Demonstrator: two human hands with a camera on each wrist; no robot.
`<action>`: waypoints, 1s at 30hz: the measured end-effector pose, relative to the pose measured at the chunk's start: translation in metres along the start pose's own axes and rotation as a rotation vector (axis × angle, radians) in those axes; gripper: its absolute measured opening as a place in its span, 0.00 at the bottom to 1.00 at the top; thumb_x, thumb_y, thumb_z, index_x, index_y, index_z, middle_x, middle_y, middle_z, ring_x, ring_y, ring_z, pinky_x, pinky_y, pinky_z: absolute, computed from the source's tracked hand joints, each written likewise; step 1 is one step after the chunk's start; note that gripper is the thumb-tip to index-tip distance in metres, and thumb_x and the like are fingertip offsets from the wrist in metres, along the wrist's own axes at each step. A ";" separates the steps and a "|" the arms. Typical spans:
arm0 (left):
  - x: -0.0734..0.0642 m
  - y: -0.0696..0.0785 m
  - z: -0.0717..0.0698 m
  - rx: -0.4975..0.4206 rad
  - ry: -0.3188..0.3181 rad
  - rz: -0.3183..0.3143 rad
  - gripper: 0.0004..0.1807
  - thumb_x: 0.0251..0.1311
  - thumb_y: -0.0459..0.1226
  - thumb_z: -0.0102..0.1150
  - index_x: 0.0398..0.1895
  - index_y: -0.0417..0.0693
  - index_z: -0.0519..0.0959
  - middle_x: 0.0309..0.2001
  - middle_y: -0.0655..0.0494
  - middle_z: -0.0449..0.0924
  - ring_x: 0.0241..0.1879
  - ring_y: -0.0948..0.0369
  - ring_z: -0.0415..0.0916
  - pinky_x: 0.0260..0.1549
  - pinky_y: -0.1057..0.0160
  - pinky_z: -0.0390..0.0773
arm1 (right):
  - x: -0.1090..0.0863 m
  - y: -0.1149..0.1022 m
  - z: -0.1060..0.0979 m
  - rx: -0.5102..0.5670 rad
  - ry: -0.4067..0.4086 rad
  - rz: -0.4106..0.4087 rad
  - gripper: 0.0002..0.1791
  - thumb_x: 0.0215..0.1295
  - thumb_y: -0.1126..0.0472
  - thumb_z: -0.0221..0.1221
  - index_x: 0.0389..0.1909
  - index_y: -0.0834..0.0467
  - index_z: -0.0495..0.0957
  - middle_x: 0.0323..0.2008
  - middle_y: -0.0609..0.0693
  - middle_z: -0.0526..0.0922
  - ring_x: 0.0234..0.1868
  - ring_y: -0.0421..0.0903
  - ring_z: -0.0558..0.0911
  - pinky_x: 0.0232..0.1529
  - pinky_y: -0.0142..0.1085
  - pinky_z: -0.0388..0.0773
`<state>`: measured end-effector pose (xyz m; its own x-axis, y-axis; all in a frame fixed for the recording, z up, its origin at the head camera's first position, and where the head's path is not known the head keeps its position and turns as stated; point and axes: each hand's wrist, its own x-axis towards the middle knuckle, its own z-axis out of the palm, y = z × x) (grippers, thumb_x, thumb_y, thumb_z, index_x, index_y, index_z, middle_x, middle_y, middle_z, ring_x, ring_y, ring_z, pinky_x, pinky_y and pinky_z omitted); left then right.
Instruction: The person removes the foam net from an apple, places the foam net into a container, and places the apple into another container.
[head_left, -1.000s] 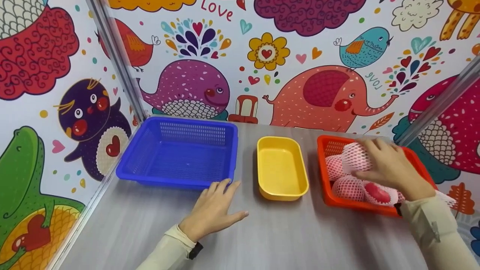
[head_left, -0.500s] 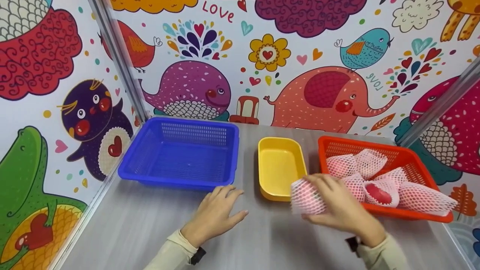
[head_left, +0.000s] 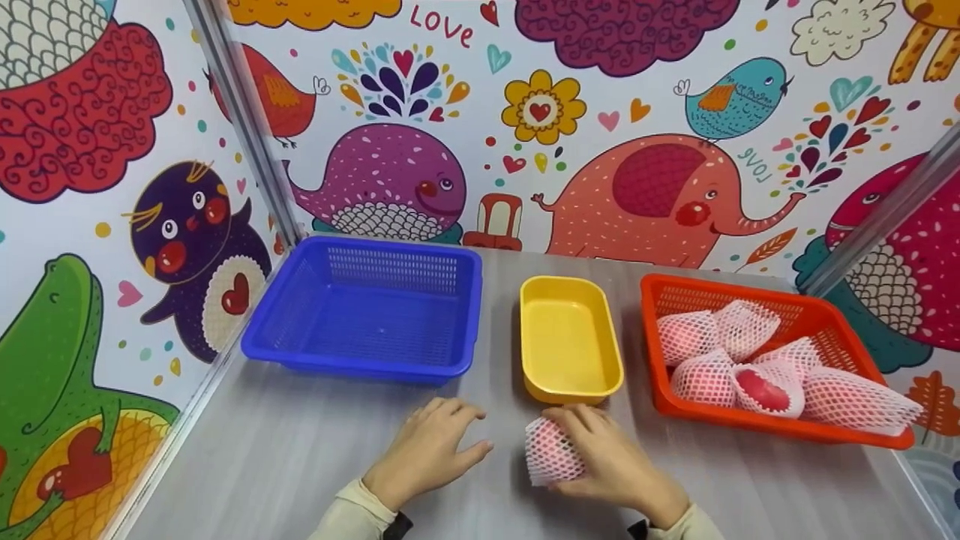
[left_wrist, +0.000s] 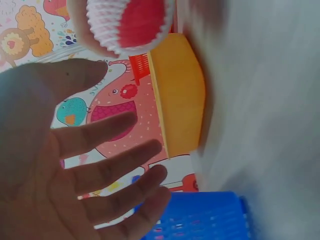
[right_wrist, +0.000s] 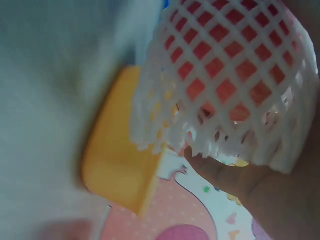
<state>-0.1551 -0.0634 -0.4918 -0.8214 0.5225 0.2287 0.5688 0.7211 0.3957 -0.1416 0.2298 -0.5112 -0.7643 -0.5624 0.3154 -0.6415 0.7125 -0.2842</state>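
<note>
- Fruit (head_left: 551, 454) in a white foam net (right_wrist: 220, 65), held over the near part of the grey table (head_left: 495, 517), on the person's side of the yellow tray (head_left: 568, 337) and between two bare hands.
- Gripped in the right hand (head_left: 611, 461), with fingers curled over the far side and thumb along the near side.
- Raised off the table, judging by both wrist views; harder to confirm from above.
- Seen from the left wrist: bare red skin at one end of the net. Seen from the right wrist: a frilled edge reaching past the fruit.
- Near but not touching: the left hand (head_left: 427, 450), with fingers apart and loosely bent, thumb out to the side, holding nothing.
- To the person's right: a red basket (head_left: 750, 421) with more netted pieces (head_left: 705, 379) inside. To the left, beyond the left hand: a blue basket (head_left: 360, 367).
- Step in hand, by the look of it: presenting one netted piece at the middle of the table, within easy reach of the free hand, with the net not yet off.
- Next, as a judgement: calls for bringing the left hand across to take hold of net or fruit, while keeping the right grip snug, firm enough against slipping inside the soft foam, gentle enough against bruising.
</note>
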 end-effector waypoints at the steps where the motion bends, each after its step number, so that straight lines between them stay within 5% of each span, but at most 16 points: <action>1: -0.001 0.000 0.002 -0.003 -0.005 -0.005 0.20 0.63 0.53 0.63 0.51 0.51 0.82 0.50 0.57 0.82 0.51 0.55 0.77 0.45 0.47 0.78 | -0.001 0.000 0.005 0.015 -0.014 0.003 0.50 0.36 0.43 0.80 0.63 0.55 0.71 0.52 0.44 0.75 0.51 0.44 0.75 0.52 0.51 0.74; 11: -0.007 0.000 0.018 -0.039 -0.033 0.024 0.18 0.63 0.52 0.64 0.48 0.51 0.83 0.48 0.58 0.82 0.50 0.56 0.77 0.45 0.50 0.78 | -0.010 0.002 0.022 0.080 -0.103 0.099 0.50 0.40 0.43 0.79 0.65 0.54 0.69 0.55 0.44 0.73 0.52 0.42 0.75 0.53 0.50 0.74; 21: -0.004 0.002 0.035 -0.155 -0.011 0.113 0.10 0.64 0.47 0.66 0.42 0.52 0.85 0.41 0.62 0.83 0.42 0.61 0.78 0.40 0.59 0.79 | -0.009 -0.001 0.013 0.098 -0.044 0.095 0.49 0.40 0.43 0.79 0.65 0.52 0.69 0.52 0.41 0.73 0.46 0.40 0.75 0.48 0.45 0.76; 30: 0.005 0.009 0.047 -0.279 -0.030 0.179 0.20 0.63 0.55 0.64 0.47 0.52 0.83 0.41 0.62 0.83 0.42 0.65 0.77 0.43 0.63 0.77 | -0.004 -0.007 0.008 0.157 -0.051 0.085 0.50 0.43 0.40 0.77 0.68 0.44 0.65 0.54 0.40 0.72 0.47 0.40 0.75 0.47 0.43 0.78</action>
<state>-0.1523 -0.0333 -0.5288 -0.7056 0.6455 0.2922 0.6671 0.4664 0.5809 -0.1343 0.2235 -0.5175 -0.8163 -0.5258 0.2393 -0.5733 0.6865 -0.4473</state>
